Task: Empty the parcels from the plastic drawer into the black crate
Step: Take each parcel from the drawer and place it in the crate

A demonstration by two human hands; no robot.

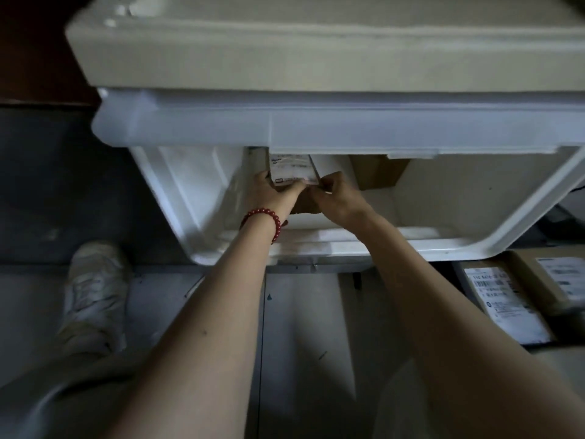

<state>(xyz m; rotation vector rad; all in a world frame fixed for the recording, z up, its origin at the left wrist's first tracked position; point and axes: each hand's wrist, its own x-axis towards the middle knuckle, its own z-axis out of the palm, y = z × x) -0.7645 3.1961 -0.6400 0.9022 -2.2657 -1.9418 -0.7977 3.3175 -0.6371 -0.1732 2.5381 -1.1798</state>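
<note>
Plastic drawer [443,251], white, 1 of it, pulled out toward the person, open top. Above it 2 closed tiers of the same cabinet [316,122]: whiter one directly over, cream one on top.

Inside the drawer, counted:
- 1 parcel [292,169], brown card w/ white printed label facing up, at back-centre, partly under the tier above. Both hands on it.
- 1 brown box [376,172], back, just right of the held one, no hand on it.
- 1 pale flat patch between those two; can't tell what it is.

Left hand [272,191]: fingers curled round the parcel's left side, thumb lying along the label's near edge. Right hand [335,198]: fingers bent, tips pinching the near right corner by the label. The 2 hands nearly touch at the thumbs. Whether the parcel sits on the drawer floor or is lifted: can't tell.

1 red bead bracelet [264,221] on the left wrist. Forearms bare.

Black crate [459,274] on the floor at right, just beside the drawer's front right corner, only dark edges showing, cut off by frame. In it 2 labelled pkgs [503,299] side by side: 1 mostly white label, 1 brown w/ smaller label.

Floor [300,343] grey. 1 white shoe [95,289] at left, well apart from the drawer. Light is dim, label print unreadable.
</note>
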